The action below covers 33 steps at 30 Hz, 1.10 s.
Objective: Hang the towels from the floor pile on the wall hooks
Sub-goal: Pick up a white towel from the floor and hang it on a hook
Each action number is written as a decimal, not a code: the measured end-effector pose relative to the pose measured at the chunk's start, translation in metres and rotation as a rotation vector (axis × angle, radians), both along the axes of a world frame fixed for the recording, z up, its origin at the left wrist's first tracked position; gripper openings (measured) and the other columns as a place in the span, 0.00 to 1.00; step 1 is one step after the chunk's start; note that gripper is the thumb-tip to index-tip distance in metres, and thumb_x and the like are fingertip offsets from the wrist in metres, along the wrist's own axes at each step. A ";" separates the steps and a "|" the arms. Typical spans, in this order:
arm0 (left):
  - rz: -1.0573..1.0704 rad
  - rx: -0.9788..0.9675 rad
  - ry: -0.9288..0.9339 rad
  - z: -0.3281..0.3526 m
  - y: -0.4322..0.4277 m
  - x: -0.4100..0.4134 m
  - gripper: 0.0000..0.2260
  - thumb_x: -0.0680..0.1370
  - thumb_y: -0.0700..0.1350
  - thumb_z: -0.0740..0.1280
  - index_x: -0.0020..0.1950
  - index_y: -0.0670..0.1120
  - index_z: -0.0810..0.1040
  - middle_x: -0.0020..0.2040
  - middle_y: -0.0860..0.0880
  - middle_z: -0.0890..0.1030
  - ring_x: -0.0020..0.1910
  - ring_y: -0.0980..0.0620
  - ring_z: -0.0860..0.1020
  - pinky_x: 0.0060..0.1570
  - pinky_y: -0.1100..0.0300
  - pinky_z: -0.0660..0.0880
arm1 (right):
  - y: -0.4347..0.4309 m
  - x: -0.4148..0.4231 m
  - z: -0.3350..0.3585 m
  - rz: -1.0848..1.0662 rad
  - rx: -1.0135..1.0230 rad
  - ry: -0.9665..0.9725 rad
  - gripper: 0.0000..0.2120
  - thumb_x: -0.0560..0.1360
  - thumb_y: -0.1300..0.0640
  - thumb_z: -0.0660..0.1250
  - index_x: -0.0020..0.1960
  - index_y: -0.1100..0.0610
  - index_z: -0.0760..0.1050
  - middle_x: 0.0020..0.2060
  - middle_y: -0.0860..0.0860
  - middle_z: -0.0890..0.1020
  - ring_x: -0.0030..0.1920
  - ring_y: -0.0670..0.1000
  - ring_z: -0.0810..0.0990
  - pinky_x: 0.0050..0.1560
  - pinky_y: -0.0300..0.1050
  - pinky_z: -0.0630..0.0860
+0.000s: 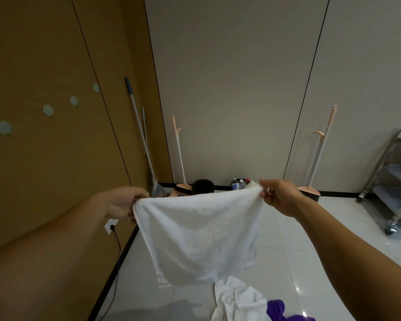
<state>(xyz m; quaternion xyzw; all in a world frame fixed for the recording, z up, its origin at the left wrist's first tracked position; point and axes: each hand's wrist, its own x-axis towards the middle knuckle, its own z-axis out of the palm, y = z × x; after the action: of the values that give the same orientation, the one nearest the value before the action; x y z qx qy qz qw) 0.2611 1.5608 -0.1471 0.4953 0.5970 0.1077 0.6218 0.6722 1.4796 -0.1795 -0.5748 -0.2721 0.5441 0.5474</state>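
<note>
Wall hooks (pixel 48 110), left: four, hexagonal. Left hand (pixel 125 202), centre-left: fingers clamped on one top corner of the white towel (pixel 199 230), fingertips partly hidden by cloth. Towel: centre, spread in air. Right hand (pixel 278 195): pinches the opposite corner. Floor pile (pixel 239 300), bottom: cut off by frame edge.

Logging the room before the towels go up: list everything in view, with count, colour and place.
held towel: 1, white, stretched between both hands
floor pile: 1 white towel, 1 purple cloth, on the tiles below
wall hooks: 4, pale, on the brown wall, bare
floor tools: 2, peach, upright against the grey back wall
poles: 2, silver, one blue-gripped, leaning in the corner
round container: 1, black, by the back wall
bottles: count unclear, clear, beside it
trolley: 1, metal, right edge
socket: 1, white, low on brown wall, cable plugged in
left hand: grips towel's left corner
right hand: pinches its right corner
</note>
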 end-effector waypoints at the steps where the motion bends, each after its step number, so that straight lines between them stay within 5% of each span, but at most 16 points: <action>1: 0.010 0.006 -0.053 0.000 0.000 -0.001 0.06 0.78 0.45 0.62 0.47 0.43 0.72 0.44 0.43 0.73 0.44 0.44 0.73 0.48 0.50 0.73 | 0.000 0.000 0.000 -0.014 0.001 -0.016 0.07 0.78 0.60 0.65 0.51 0.65 0.74 0.42 0.58 0.77 0.30 0.51 0.80 0.28 0.41 0.73; 5: 0.054 0.091 -0.184 0.000 -0.001 -0.003 0.06 0.79 0.43 0.63 0.53 0.41 0.75 0.49 0.42 0.74 0.49 0.43 0.74 0.54 0.44 0.72 | -0.001 -0.004 -0.001 -0.033 -0.009 -0.250 0.11 0.81 0.54 0.62 0.53 0.62 0.70 0.40 0.60 0.79 0.32 0.55 0.82 0.30 0.46 0.72; 11: 0.207 0.194 -0.159 0.008 -0.001 0.004 0.14 0.79 0.37 0.66 0.64 0.38 0.73 0.58 0.43 0.77 0.52 0.45 0.77 0.55 0.50 0.75 | 0.008 -0.012 0.015 -0.171 0.102 -0.353 0.08 0.78 0.59 0.66 0.41 0.60 0.71 0.31 0.57 0.75 0.24 0.49 0.77 0.25 0.41 0.72; 16: 0.294 0.356 -0.081 0.023 0.000 0.009 0.15 0.77 0.34 0.65 0.63 0.41 0.74 0.58 0.44 0.75 0.60 0.44 0.74 0.62 0.50 0.72 | 0.012 -0.023 0.035 -0.059 0.191 -0.302 0.13 0.72 0.61 0.73 0.55 0.55 0.76 0.41 0.56 0.80 0.35 0.51 0.76 0.41 0.46 0.73; 19: 0.390 0.418 -0.088 0.030 -0.002 0.004 0.09 0.76 0.33 0.65 0.55 0.42 0.74 0.52 0.45 0.73 0.53 0.44 0.74 0.55 0.50 0.72 | 0.013 -0.033 0.046 0.123 0.162 -0.417 0.14 0.69 0.61 0.76 0.53 0.57 0.80 0.45 0.54 0.81 0.44 0.53 0.77 0.46 0.45 0.73; 22: 0.499 0.410 -0.101 0.035 -0.007 -0.007 0.08 0.73 0.34 0.67 0.52 0.37 0.73 0.54 0.43 0.72 0.51 0.42 0.74 0.57 0.47 0.73 | 0.016 -0.047 0.053 0.198 0.139 -0.499 0.17 0.66 0.64 0.77 0.54 0.59 0.80 0.45 0.54 0.82 0.42 0.51 0.81 0.37 0.39 0.77; 26: 0.269 0.188 -0.109 0.044 -0.026 -0.031 0.18 0.71 0.38 0.73 0.59 0.37 0.76 0.64 0.42 0.70 0.60 0.39 0.73 0.59 0.49 0.73 | 0.031 -0.068 0.055 0.234 0.145 -0.595 0.17 0.65 0.66 0.78 0.51 0.56 0.80 0.40 0.51 0.81 0.33 0.46 0.80 0.22 0.33 0.73; 30: 0.147 0.178 -0.012 0.043 -0.044 -0.055 0.27 0.66 0.37 0.77 0.63 0.46 0.75 0.61 0.48 0.75 0.58 0.45 0.75 0.55 0.54 0.74 | 0.055 -0.091 0.054 0.280 0.175 -0.687 0.17 0.64 0.64 0.79 0.50 0.55 0.79 0.41 0.50 0.80 0.38 0.49 0.79 0.31 0.37 0.74; 33: 0.110 0.174 0.103 0.042 -0.059 -0.071 0.22 0.68 0.34 0.75 0.57 0.51 0.79 0.55 0.50 0.80 0.51 0.49 0.79 0.42 0.60 0.79 | 0.075 -0.114 0.052 0.336 0.203 -0.740 0.17 0.62 0.64 0.80 0.46 0.53 0.79 0.41 0.50 0.80 0.39 0.48 0.78 0.38 0.40 0.74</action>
<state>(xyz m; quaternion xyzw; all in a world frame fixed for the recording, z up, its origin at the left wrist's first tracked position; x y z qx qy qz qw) 0.1903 1.5015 -0.1050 0.5188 0.6428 0.1673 0.5382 0.5578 1.5545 -0.1279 -0.6222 -0.5927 0.3530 0.3701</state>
